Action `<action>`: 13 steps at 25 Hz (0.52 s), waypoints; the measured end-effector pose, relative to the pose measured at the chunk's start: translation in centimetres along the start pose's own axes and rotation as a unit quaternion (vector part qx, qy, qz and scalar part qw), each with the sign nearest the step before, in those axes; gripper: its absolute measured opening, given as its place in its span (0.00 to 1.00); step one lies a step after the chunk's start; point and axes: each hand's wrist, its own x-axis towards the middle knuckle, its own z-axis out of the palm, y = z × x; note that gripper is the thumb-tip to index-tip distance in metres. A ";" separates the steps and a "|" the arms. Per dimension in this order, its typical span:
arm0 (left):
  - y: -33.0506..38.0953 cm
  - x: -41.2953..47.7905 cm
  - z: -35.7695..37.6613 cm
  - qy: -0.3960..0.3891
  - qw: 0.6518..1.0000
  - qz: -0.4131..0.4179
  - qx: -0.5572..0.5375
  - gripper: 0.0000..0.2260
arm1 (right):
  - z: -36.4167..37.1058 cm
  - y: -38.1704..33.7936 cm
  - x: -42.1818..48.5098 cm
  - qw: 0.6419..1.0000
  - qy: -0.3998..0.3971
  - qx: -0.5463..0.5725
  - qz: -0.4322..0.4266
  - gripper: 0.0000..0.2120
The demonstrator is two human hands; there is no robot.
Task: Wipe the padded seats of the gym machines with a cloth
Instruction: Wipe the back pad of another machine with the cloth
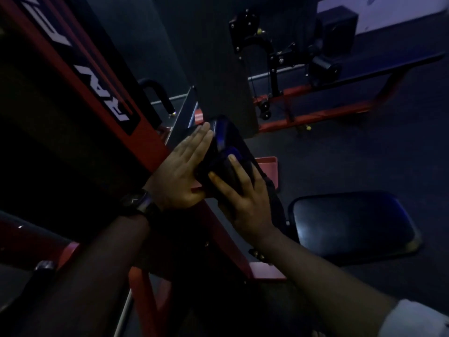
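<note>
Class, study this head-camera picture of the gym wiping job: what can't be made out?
Head view, dim throughout:
- Cloth: the dark fabric beneath the right hand may be it; hand and gloom hide it.
- The white lettering on the red frame: cut off by the top edge.
- The seat: too dark to judge wiped or not.

Dark cloth [272, 192] indistinct under right hand [245, 200]
</note>
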 end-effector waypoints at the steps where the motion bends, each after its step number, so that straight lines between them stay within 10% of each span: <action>1: -0.2 0.0 0.2 0.009 1.000 0.019 -0.006 0.42 | 0.0 -0.5 1.0 1.000 0.006 -0.004 0.013 0.19; 13: -1.7 -0.4 1.8 0.081 0.993 0.085 -0.018 0.42 | 2.4 -2.7 -0.8 0.985 0.100 -0.126 0.055 0.29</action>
